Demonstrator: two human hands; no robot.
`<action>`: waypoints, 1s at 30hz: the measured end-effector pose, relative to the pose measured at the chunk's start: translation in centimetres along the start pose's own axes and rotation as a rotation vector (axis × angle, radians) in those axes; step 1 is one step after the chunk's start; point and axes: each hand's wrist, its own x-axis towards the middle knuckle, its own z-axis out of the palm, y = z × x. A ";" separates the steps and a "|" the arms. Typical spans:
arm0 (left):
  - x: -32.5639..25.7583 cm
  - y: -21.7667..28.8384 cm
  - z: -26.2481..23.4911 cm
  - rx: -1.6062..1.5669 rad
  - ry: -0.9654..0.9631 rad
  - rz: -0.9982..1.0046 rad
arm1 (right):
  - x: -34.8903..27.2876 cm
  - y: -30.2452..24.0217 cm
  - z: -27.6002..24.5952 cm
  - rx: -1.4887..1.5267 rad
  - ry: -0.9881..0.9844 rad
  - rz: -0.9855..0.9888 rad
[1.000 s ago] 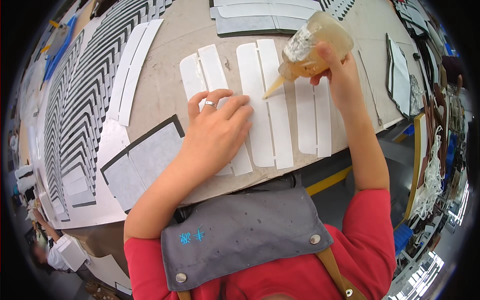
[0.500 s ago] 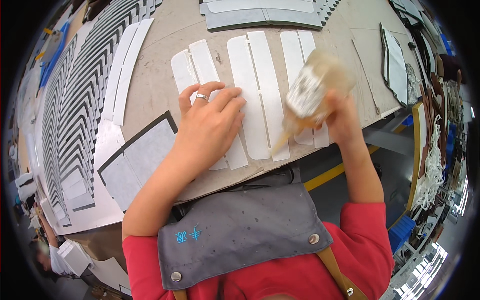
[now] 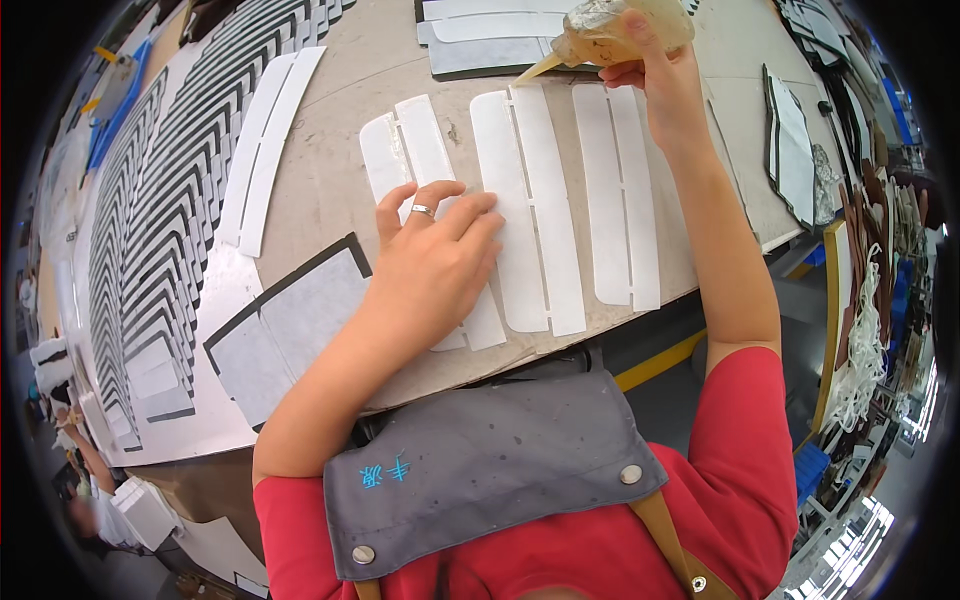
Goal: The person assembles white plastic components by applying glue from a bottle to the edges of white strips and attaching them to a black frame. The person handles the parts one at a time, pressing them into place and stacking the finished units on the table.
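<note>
My right hand grips a clear squeeze bottle of yellowish liquid, probably glue, tilted so its thin nozzle points down and left. The nozzle tip is at the far end of the middle pair of white strips, by the slit between them. My left hand, wearing a ring, lies with fingers apart over the left pair of white strips, its fingertips reaching the middle pair's edge. Shiny wet marks show along the left pair's slit. A right pair of white strips lies untouched by either hand.
A dark-edged grey-white panel lies under my left forearm. Long overlapping rows of dark-edged pieces cover the table's left, beside another white strip pair. More panels lie at the far side. A yellow-edged rack stands right.
My right hand has carried the bottle from the near end of the middle strips to their far end. My left hand stays at the left strips; the whole view has shifted slightly.
</note>
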 end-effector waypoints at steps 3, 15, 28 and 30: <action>0.0 0.0 -0.1 -0.010 -0.003 0.000 | -0.2 0.7 -0.7 -0.036 0.037 0.029; 0.0 0.1 0.0 0.024 -0.004 0.002 | -7.7 -1.9 -1.4 0.008 -0.070 0.203; 0.0 0.2 0.2 0.042 0.000 0.011 | -14.7 -4.9 -3.0 -0.101 -0.392 -0.088; 0.0 0.1 0.2 0.049 0.003 0.012 | -14.5 -5.7 -3.4 -0.291 -0.474 -0.265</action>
